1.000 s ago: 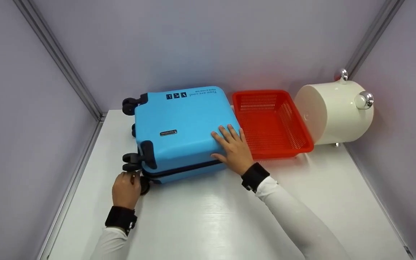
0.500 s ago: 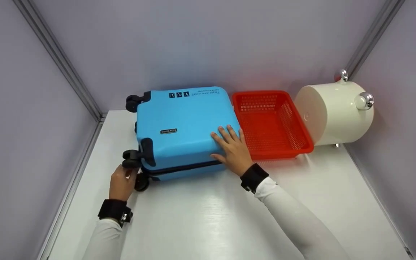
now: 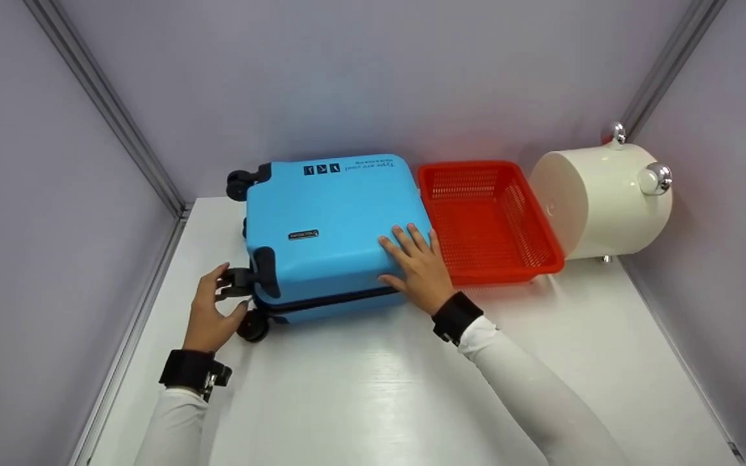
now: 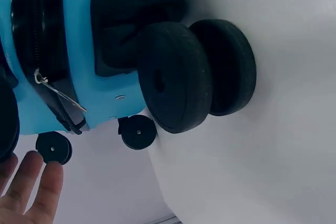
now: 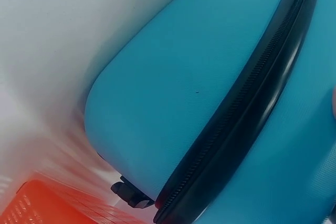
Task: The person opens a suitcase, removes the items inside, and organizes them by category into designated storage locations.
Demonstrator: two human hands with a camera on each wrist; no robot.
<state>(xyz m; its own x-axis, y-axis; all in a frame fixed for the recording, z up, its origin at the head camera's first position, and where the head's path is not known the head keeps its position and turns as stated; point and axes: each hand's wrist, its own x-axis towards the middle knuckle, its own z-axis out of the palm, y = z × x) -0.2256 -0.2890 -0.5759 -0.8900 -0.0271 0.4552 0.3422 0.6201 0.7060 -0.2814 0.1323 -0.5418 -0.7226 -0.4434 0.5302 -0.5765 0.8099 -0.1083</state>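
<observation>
A light-blue hard-shell suitcase (image 3: 334,213) lies flat on the white table, its black caster wheels pointing left. My left hand (image 3: 211,317) is at the near left corner, thumb and fingers spread apart beside the upper caster wheel (image 3: 237,282). The lower caster wheel (image 4: 176,77) looms large in the left wrist view, with the fingers (image 4: 46,190) loosely extended at the left. A metal zipper pull (image 4: 60,94) hangs on the black zipper. My right hand (image 3: 419,272) rests with spread fingers on the suitcase's near right corner; the right wrist view shows the zipper seam (image 5: 236,103) there.
A red plastic basket (image 3: 544,223) stands right beside the suitcase. Farther right, a cream cylindrical stool (image 3: 612,200) with chrome-tipped feet lies on its side. Grey walls with metal corner posts enclose the table (image 3: 360,401).
My left hand has drawn out from beside the lower wheels, shifted left and spread its fingers by the upper wheel. The suitcase moved slightly right and away. My right hand stays put.
</observation>
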